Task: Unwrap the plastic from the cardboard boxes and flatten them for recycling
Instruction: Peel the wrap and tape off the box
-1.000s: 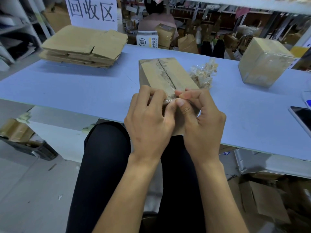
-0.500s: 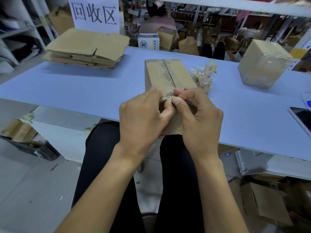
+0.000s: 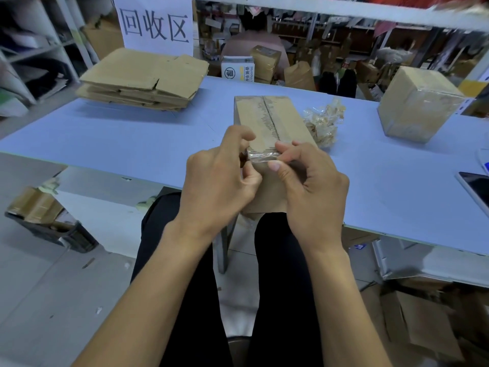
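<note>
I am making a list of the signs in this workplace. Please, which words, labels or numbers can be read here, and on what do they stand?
"回收区": white paper sign, standing behind the stack of flattened cardboard.
White and yellow carton behind the table: a round logo and a column of characters, too small to read.
Box in the hands: dark marks along its centre seam, not readable.

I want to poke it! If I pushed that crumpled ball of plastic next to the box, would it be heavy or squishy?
The crumpled plastic is probably very light: it is thin, see-through film, so a poke would likely send it skidding over the smooth table. It looks loosely bunched, so it should squash and crinkle, not hold stiff.
</note>
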